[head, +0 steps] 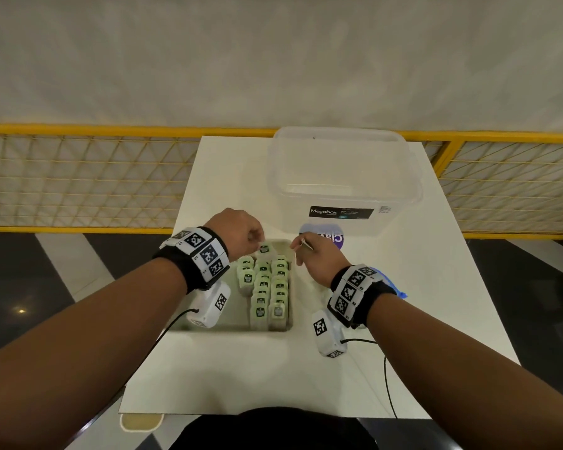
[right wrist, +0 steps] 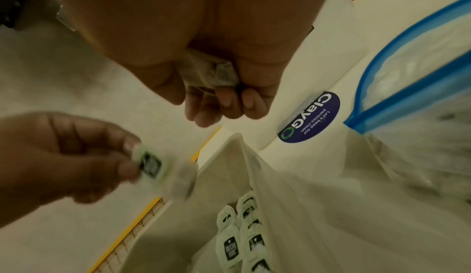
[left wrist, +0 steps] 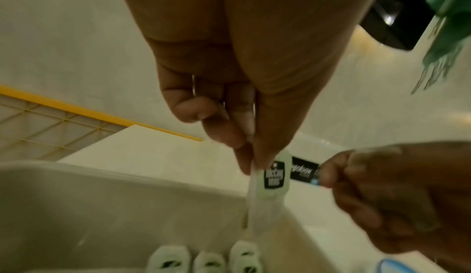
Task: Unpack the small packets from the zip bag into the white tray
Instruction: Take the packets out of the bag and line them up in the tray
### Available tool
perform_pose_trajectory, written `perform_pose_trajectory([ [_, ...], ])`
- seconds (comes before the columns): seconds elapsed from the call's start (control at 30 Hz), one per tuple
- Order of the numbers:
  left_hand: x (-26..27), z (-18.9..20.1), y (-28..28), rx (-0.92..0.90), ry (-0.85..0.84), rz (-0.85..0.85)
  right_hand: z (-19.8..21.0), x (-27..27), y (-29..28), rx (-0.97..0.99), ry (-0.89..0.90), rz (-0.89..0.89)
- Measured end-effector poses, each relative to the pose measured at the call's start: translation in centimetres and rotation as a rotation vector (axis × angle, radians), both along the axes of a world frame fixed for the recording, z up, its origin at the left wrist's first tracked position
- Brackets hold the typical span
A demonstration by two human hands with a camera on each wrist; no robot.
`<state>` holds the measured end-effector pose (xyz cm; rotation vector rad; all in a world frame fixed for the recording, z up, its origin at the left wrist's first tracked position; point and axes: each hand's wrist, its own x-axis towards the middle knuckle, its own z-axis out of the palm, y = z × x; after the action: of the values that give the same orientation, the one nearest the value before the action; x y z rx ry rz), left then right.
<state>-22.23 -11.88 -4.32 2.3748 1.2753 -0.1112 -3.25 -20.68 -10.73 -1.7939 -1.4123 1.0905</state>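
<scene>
A white tray (head: 222,315) in the middle of the table holds several pale green packets (head: 263,289) standing in rows. Over the tray's far end, my left hand (head: 255,243) pinches one green packet (left wrist: 275,174) by its top between thumb and fingertips. A clear film hangs below that packet. My right hand (head: 298,251) hovers just right of it, above the tray's far right corner, its fingers curled on a crumpled clear wrapper (right wrist: 209,71) in the palm. The zip bag (right wrist: 407,75), clear with a blue zip, lies on the table under my right wrist.
A clear lidded Megabox container (head: 342,177) stands behind the tray, with a round blue ClayGo sticker (head: 325,238) on the table before it. A yellow mesh fence (head: 78,177) runs past the table's far edge. Wrist camera cables (head: 387,378) trail over the near right of the table.
</scene>
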Motion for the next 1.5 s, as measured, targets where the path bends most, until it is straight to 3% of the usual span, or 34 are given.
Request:
perform_pose_trajectory([
  [0.17,-0.6,-3.7,0.3,-0.171,0.488,-0.158,-0.2,-0.8,-0.1,-0.065,0.164,-0.058],
  [0.33,0.0,-9.1,0.9,-0.249,0.721,-0.297,-0.1,-0.6,-0.5,-0.132,0.310,-0.118],
  [0.4,-0.3,-12.4,2.8,-0.186,0.739,-0.299,-0.2,-0.2,-0.7,-0.148,0.295,-0.141],
  [0.5,-0.5,-17.7,6.0,-0.181,0.719,-0.256,-0.1,0.4,-1.0,-0.150,0.119,-0.078],
  [0.63,-0.1,-15.5,4.9,-0.142,0.684,-0.266,-0.9,0.7,-1.2,-0.129,-0.028,-0.014],
  [0.77,-1.2,-19.9,6.8,-0.129,0.637,-0.223,-1.7,0.7,-1.5,-0.087,-0.082,-0.005],
  [0.83,-1.2,-18.4,6.1,-0.124,0.596,-0.196,-1.7,0.8,-1.5,-0.044,-0.061,-0.040],
  [0.97,0.1,-9.5,2.4,-0.102,0.329,-0.126,-1.3,0.7,-1.3,-0.038,-0.043,-0.043],
  [1.13,0.9,-3.6,0.6,-0.305,-0.243,-0.049,-1.1,0.0,-0.8,-0.021,0.004,-0.051],
  [1.33,1.9,-1.8,-0.6,-0.122,-0.381,-0.044,-1.3,-0.9,-0.3,-0.013,0.017,-0.007],
  [1.5,1.8,-1.6,-0.3,-0.090,-0.266,-0.094,-1.6,-1.1,-0.3,-0.012,-0.034,0.012],
])
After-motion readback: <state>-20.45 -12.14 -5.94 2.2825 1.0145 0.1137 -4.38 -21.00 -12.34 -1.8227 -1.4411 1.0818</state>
